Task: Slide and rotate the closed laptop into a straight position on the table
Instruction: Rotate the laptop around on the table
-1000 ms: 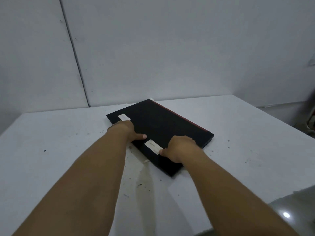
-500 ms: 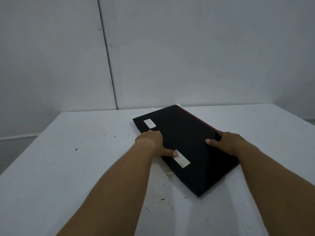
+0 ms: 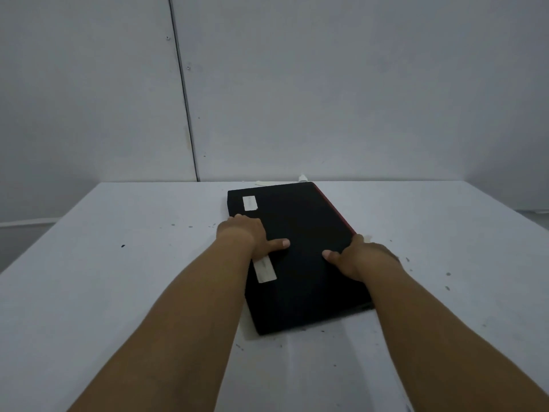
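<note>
nearest the camera, both forearms reach out over the white desk (image 3: 118, 292), closed black laptop (image 3: 300, 263) lying flat between them, long axis running away from the viewer with a slight skew. left hand (image 3: 252, 239) clamped on its left edge, thumb on the lid; right hand (image 3: 359, 257) clamped on the right, red-trimmed edge. two white stickers (image 3: 249, 202) near the lid's left side, far end close to the wall (image 3: 326, 84).

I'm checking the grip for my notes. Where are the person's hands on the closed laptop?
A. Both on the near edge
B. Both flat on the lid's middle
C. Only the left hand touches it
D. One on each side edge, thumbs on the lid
D: the left hand holds the left edge and the right hand the right edge of the laptop, thumbs on the lid.
</note>
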